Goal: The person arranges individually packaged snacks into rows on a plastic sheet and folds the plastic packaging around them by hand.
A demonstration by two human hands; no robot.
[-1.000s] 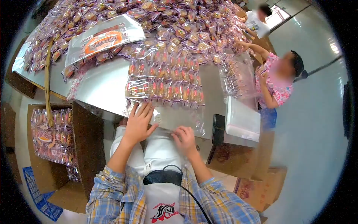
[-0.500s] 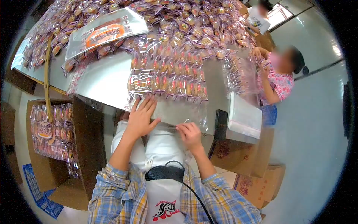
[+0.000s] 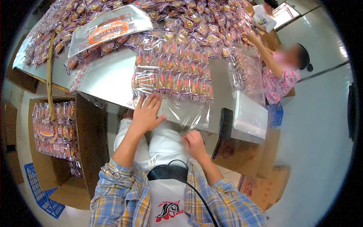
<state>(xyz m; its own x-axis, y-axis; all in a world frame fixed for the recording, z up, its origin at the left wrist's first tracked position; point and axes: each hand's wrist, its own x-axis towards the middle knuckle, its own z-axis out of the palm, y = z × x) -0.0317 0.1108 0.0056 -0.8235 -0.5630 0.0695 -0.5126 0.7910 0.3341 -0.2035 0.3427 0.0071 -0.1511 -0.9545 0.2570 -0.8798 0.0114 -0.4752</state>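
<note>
A large clear plastic bag [image 3: 189,113] lies on the table in front of me, holding neat rows of individually wrapped small cakes [image 3: 174,81]. My left hand [image 3: 148,115] rests flat on the near left part of this bag, fingers stretched out. Just off the table's front edge, over my lap, my right hand [image 3: 194,144] is closed, its fingertips smeared by motion. What it pinches, if anything, I cannot make out. Creases in the bag's loose near edge run towards it.
Loose wrapped cakes [image 3: 204,22] heap up behind, with a printed bag [image 3: 109,32] on them. Right are a stack of clear bags [image 3: 249,115] and a dark phone-like object [image 3: 225,121]. A carton [image 3: 90,140] stands left. A co-worker [image 3: 278,75] sits right.
My right hand has drawn back towards me, away from the bag's near edge, which it was pinching. My left hand stays on the bag. The co-worker's arm has reached towards the heap.
</note>
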